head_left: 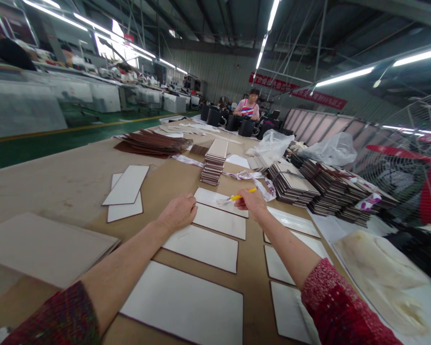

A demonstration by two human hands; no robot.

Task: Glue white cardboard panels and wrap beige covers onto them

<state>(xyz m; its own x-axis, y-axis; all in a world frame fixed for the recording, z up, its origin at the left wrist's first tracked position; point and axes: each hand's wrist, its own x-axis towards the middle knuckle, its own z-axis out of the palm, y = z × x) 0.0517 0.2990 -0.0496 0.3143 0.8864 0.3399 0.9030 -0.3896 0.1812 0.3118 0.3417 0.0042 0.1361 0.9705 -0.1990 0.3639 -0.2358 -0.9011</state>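
Note:
My right hand (249, 200) is closed round the yellow handle of a brush (243, 194). Its pale bristles touch the farthest white panel (210, 195) of the middle column. At the left end of that panel rests my left hand (179, 212), fingers bent together over the edge; whether they grip it I cannot tell. Nearer to me in the same column lie more dark-edged white panels (204, 247), the nearest panel (190, 302) being the largest. Under and beside my right forearm runs a second column of panels (278, 263), some with a wet-looking shine.
Two loose panels (126, 186) overlap on the left, beyond a large beige sheet (46, 247). Farther off stand a panel stack (213, 160) and brown sheets (153, 143). Tied stacks (292, 184) line the right, near a caged fan (427, 163). A person (249, 108) sits at the far end.

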